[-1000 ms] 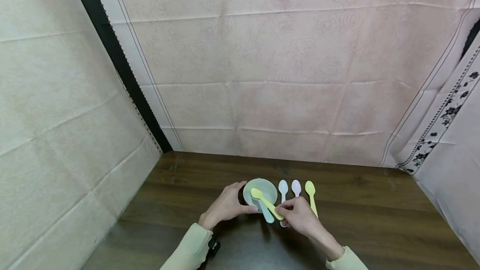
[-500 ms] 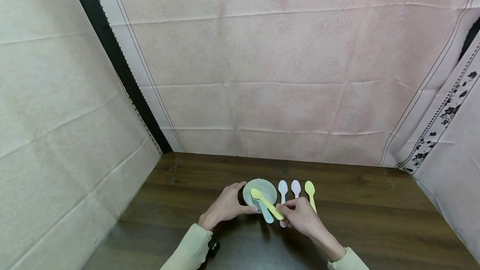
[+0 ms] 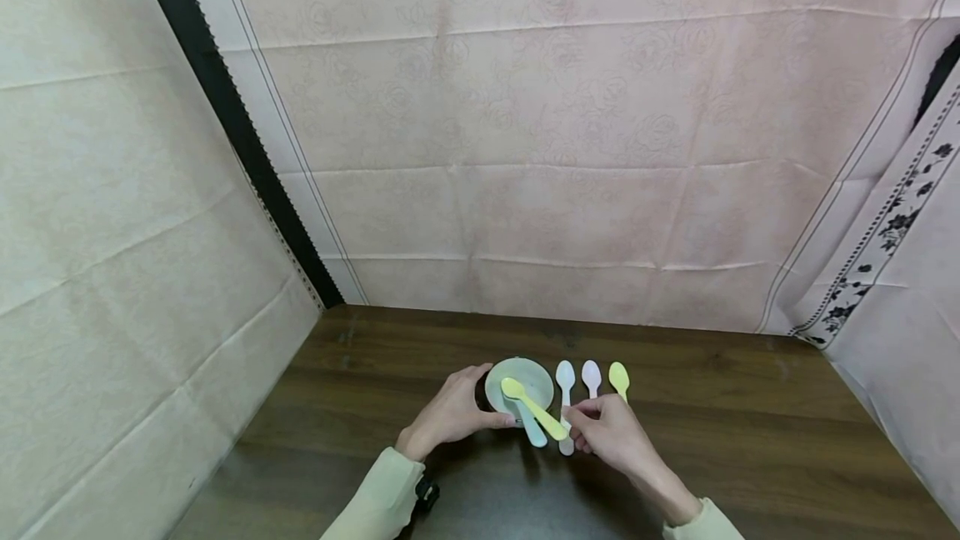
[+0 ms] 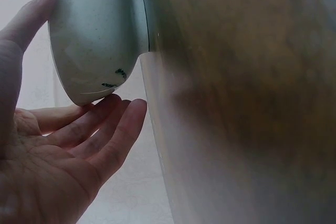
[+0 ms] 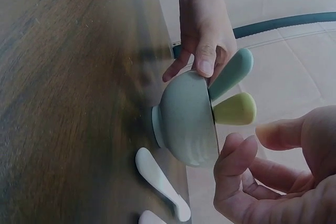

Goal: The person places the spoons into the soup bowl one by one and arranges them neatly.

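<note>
My left hand (image 3: 459, 407) grips a pale green bowl (image 3: 538, 373), thumb at the near rim and fingers round its far side. In the left wrist view the thumb lies at the rim and fingertips touch the side of the bowl (image 4: 94, 35). Inside lean a blue-green spoon (image 3: 534, 432) and a yellow spoon (image 3: 547, 421), crossing, handles out over the near rim. My right hand (image 3: 611, 433) is just right of the yellow handle. In the right wrist view, a gap shows between its loosely bent fingers and the yellow spoon's handle (image 5: 236, 109).
Right of the bowl, a pale blue-white spoon (image 3: 566, 377), a lavender spoon (image 3: 592, 375) and a second yellow spoon (image 3: 618, 377) lie in a row on the dark wooden table (image 3: 712, 390). My right hand partly covers them. Pale cloth (image 3: 562, 190) hangs behind the table.
My right hand has let go of the yellow spoon in the bowl and shifted slightly right. The spoon stays leaning in the bowl; my left hand keeps its hold.
</note>
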{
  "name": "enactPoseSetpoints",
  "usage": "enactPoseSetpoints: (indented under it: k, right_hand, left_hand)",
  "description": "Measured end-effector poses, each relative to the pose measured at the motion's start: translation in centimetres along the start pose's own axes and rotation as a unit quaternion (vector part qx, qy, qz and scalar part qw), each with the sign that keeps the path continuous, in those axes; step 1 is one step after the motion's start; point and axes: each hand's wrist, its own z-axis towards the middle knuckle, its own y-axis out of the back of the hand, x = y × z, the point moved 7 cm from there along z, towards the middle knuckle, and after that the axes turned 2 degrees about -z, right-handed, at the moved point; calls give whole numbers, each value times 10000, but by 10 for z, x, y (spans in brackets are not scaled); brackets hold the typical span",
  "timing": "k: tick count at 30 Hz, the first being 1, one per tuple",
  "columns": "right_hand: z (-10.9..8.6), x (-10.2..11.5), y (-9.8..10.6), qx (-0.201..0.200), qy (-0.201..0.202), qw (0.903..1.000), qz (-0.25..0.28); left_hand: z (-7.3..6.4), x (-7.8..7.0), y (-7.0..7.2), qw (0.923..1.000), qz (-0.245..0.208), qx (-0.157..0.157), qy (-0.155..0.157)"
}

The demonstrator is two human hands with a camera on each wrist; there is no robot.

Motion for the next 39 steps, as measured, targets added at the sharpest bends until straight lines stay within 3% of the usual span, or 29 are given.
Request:
enactPoseSetpoints:
  k: [18,28,39]
  right_hand:
    - [-9,2,16,-379,-178,9991,-104]
    - [-14,-4,32,-770,-145,9944,-710]
    - [-18,-13,43,-920,-264,9910,-931]
  left_hand:
    - [0,2,0,10000,-17,31,44]
    - [0,4,-1,9999,22,46,130]
    - [-1,3,-1,10000,-11,51,70]
